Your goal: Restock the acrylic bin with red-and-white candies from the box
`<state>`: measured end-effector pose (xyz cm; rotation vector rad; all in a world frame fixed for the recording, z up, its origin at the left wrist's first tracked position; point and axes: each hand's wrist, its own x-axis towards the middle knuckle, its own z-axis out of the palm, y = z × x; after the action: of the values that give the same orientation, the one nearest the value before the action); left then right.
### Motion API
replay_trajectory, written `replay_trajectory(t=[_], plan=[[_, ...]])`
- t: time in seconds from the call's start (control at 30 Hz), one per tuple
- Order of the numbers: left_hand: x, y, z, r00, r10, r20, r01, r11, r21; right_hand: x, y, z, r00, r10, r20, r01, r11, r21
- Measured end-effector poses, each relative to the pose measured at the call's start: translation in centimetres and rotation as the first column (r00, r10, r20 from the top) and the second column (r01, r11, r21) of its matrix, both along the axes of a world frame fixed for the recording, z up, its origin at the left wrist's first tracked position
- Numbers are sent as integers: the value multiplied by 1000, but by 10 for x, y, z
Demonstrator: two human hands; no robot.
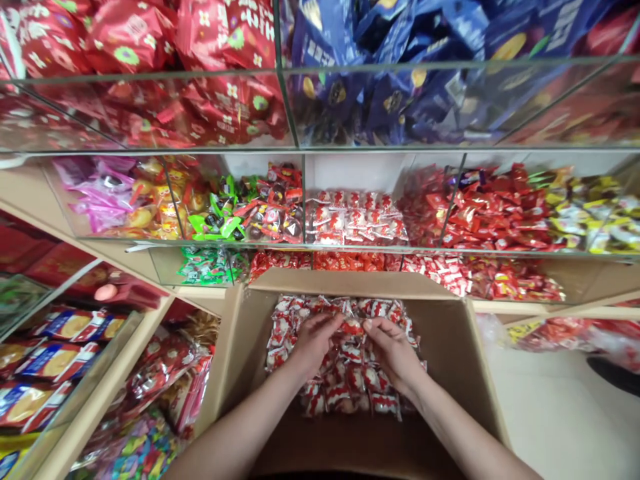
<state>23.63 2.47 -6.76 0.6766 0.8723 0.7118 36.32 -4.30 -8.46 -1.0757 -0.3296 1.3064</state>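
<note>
Looking down from the head view, both bare forearms reach into an open cardboard box (453,360) standing at the foot of a glass-fronted display. Left hand (313,341) and right hand (396,352) meet over a clear bag of red-and-white sweets (345,390). The bag lies inside the box against its far wall and fills the middle of the floor, with cardboard showing on either side. Each hand is closed, fingertips and thumb pinched on the clear film at the bag's upper middle, the two grips almost touching. In my judgement the paired pinch sits at that one spot because the loose film gives purchase there, while the packed sweets beneath offer none. Box flaps are folded outward, which leaves the mouth open to both arms. Directly above the box, the middle glass bin (356,217) holds sweets in a matching red-and-white wrapper, so the box sits just below its like stock. Neighbouring bins are parted by glass dividers that keep the sorts apart: green-wrapped sweets (216,223) to the left, red-wrapped sweets (487,207) to the right. Upper tier carries large red packets (150,40) and blue packets (400,73). Biscuit packs (55,360) lie in a side bin at far left, well apart from the hands.
</note>
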Motion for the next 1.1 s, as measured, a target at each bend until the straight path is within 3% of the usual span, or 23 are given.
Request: replay_trajectory(t=[0.33,0.6,0.73,0.83,0.93,1.03,1.1], plan=[[-2,0,-1,997,-58,-43,58,998,13,1,-1,0,1000,11,-15,-12,999,-42],[-7,-1,-12,975,-95,-199,121,985,125,-4,0,-4,955,58,291,-36,996,-81],[-5,-3,-12,992,-33,-122,40,998,51,-3,4,-8,960,65,273,-52,997,-54],[-4,-5,-5,988,-113,-106,114,993,3,0,5,-15,935,112,336,-110,994,-26],[-6,-7,-2,947,-253,-196,256,967,-11,3,5,-13,815,157,558,-167,985,-33],[-8,-10,-9,938,-290,-190,270,955,-125,4,0,2,549,126,827,-181,983,-29],[-9,-12,-17,963,-250,-102,232,959,-164,2,-6,14,354,121,927,-271,962,-22]])
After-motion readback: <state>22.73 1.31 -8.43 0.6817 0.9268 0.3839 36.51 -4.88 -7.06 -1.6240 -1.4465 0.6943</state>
